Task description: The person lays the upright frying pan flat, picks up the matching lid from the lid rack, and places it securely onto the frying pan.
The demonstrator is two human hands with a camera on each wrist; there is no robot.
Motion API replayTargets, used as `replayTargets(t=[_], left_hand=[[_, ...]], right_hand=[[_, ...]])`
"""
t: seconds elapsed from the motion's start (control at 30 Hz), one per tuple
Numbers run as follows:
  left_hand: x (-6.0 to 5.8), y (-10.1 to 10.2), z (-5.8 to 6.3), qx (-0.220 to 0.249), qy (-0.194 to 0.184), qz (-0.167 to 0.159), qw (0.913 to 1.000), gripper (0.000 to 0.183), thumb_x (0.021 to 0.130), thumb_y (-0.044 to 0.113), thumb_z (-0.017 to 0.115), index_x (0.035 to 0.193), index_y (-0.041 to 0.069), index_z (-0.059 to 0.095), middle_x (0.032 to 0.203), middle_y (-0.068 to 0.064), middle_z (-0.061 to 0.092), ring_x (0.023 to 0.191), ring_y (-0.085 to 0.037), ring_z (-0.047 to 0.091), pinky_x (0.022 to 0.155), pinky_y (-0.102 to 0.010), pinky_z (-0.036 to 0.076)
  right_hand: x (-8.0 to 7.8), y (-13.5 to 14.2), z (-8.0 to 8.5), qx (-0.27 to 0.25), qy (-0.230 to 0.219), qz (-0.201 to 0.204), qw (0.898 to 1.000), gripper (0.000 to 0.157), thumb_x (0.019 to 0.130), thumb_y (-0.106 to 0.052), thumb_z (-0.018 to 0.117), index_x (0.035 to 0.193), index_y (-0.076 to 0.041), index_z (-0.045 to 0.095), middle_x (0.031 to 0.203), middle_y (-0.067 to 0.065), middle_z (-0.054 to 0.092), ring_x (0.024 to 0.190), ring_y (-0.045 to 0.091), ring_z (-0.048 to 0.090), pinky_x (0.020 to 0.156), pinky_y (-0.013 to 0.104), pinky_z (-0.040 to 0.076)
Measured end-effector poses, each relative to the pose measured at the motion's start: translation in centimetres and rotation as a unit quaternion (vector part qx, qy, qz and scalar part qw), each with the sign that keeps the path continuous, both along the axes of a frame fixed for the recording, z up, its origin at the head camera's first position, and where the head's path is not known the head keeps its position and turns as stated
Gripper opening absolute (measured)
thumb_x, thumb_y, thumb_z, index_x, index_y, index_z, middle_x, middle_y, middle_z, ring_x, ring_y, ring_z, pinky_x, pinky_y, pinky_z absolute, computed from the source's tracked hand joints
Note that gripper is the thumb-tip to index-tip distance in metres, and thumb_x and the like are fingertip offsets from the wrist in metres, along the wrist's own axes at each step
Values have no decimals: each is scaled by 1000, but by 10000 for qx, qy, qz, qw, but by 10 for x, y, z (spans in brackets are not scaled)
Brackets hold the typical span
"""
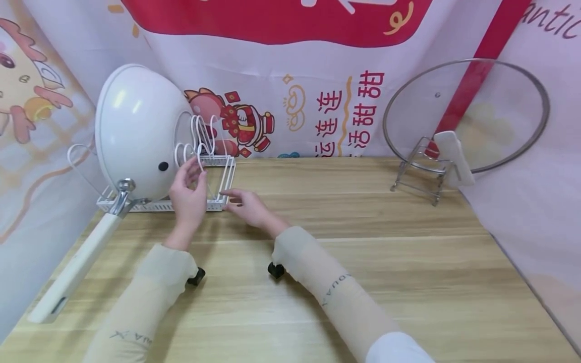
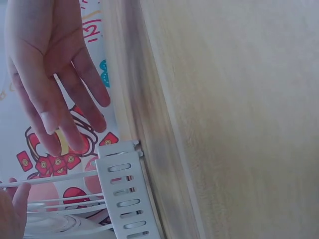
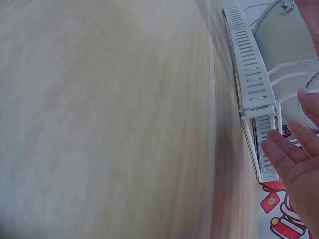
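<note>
A white wok (image 1: 140,126) stands on its side in a white dish rack (image 1: 159,205) with wire loops. Its long white handle (image 1: 77,267) juts toward the front left. My left hand (image 1: 189,196) pinches one of the rack's wire loops between thumb and fingers, just right of the wok's base. At the rack's right end, my right hand (image 1: 248,205) has its fingers extended, fingertips right at the end rail. In the left wrist view, the right hand (image 2: 55,69) hangs beside the slotted rack edge (image 2: 127,199). The right wrist view shows its fingers (image 3: 284,154) against the rack's end.
At the back right, a large glass lid (image 1: 504,116) leans in a small metal wire stand (image 1: 419,189), with a white flat piece (image 1: 454,154) in front of it. Printed cloth (image 1: 281,60) hangs behind and beside the wooden table (image 1: 363,227).
</note>
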State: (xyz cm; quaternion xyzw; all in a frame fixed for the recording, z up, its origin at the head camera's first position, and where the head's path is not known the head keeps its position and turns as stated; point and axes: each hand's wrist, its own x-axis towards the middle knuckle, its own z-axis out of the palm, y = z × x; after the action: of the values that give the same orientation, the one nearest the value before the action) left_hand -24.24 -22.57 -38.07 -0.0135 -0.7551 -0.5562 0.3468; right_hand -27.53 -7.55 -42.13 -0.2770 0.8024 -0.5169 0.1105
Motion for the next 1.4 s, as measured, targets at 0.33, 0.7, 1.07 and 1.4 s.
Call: replayTargets(t=[0.33, 0.7, 1.07, 1.4], left_hand=[[-4, -1, -1, 20, 224, 55, 9997, 39, 97, -3, 64, 136, 2, 60, 121, -13, 71, 100, -14, 67, 95, -27, 55], [-5, 2, 2, -112, 324, 140, 9993, 39, 99, -7, 58, 137, -3, 58, 121, -18, 71, 98, -15, 69, 94, -24, 55], [-5, 5, 0, -10, 329, 236, 9992, 38, 98, -8, 60, 136, -2, 60, 118, -15, 72, 98, -19, 69, 93, -24, 55], [-8, 4, -1, -73, 519, 257, 9983, 39, 97, -9, 60, 135, -2, 61, 115, -19, 72, 98, -29, 70, 92, -24, 55]], right_hand=[[-1, -16, -3, -155, -78, 59, 9998, 46, 100, -9, 66, 145, -7, 56, 144, 13, 58, 124, 26, 62, 96, 21, 53], [-7, -24, 1, 464, 51, 26, 9989, 48, 100, -7, 66, 147, -7, 54, 140, 13, 61, 108, 20, 67, 83, 18, 55], [-14, -32, 1, 675, 179, 77, 9975, 46, 97, 2, 66, 142, -3, 58, 141, 12, 61, 115, 24, 65, 93, 20, 53], [-20, -35, -3, 460, 338, -60, 9984, 39, 96, 7, 63, 133, -1, 64, 133, 13, 66, 115, 22, 65, 92, 18, 52]])
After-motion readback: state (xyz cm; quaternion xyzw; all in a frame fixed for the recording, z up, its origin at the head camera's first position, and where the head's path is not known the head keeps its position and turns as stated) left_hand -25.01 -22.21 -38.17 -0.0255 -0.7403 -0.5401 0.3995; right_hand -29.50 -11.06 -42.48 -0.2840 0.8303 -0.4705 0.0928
